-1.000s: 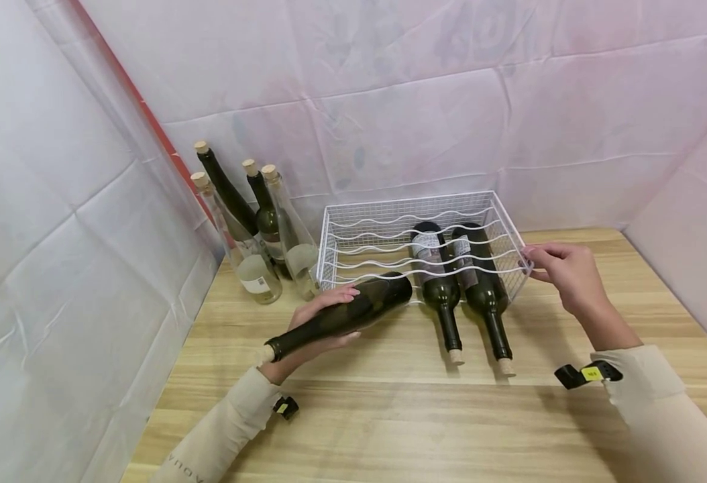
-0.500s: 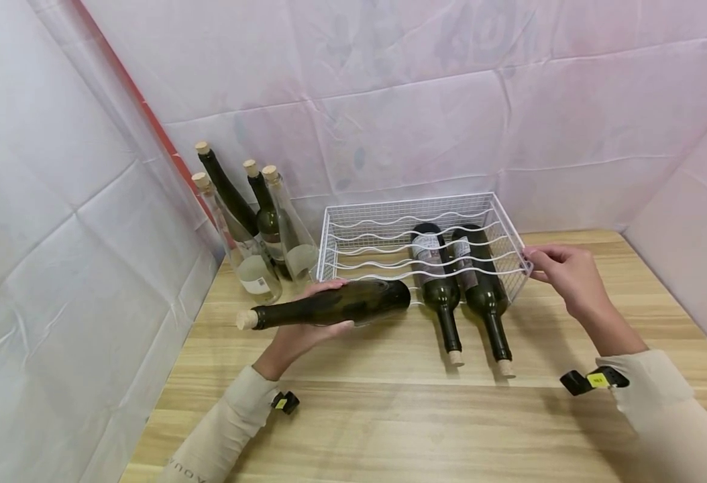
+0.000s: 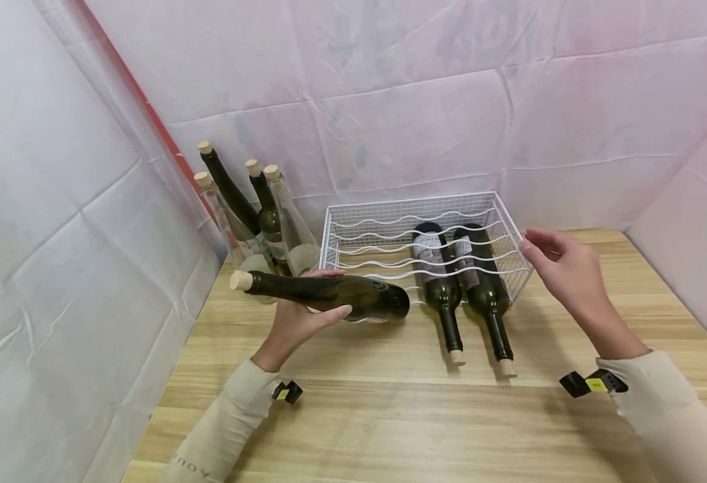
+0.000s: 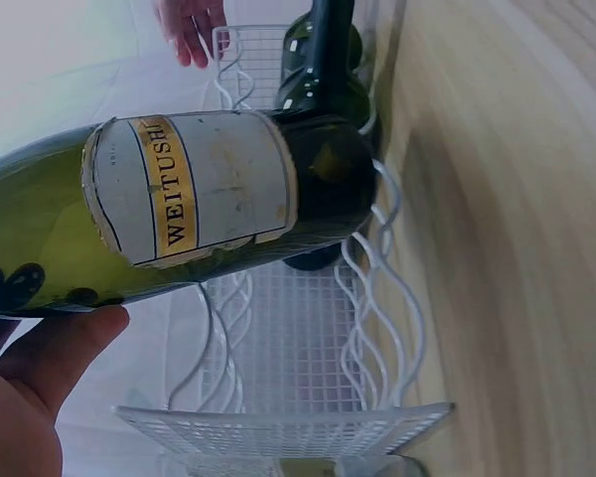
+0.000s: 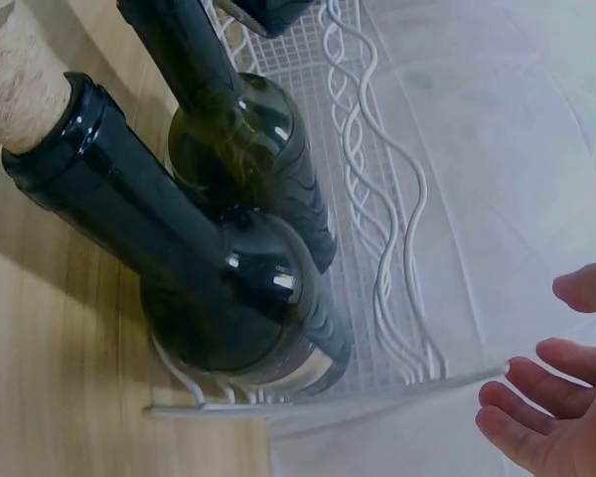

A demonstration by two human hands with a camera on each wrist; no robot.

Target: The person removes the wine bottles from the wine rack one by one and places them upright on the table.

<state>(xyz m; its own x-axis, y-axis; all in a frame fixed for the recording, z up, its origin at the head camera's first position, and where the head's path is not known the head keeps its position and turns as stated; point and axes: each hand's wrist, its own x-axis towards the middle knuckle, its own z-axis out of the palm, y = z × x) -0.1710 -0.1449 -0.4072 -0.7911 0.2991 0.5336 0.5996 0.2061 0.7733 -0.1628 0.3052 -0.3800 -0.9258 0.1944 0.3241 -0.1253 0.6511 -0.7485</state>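
My left hand (image 3: 293, 330) grips a dark green corked wine bottle (image 3: 329, 293) round its body, thumb along the near side. The bottle lies almost level in front of the white wire wine rack (image 3: 384, 209), cork to the left and base to the right. Its pale label (image 4: 204, 189) with a gold band shows in the left wrist view. Two dark wine bottles (image 3: 440, 290) lie in the rack's right half, necks toward me. At the rack's right end is my right hand (image 3: 571, 275), fingertips close to the upper rim, thumb and fingers (image 5: 551, 388) spread apart.
Several corked bottles, clear (image 3: 296, 245) and green (image 3: 269, 225), stand left of the rack by the wall sheet (image 3: 414, 127). The corked necks of the racked bottles stick out over the wooden table (image 3: 402, 422).
The held bottle has turned from slanting to nearly level, its cork swinging up and left. My right hand's fingers have loosened from the rack's right end.
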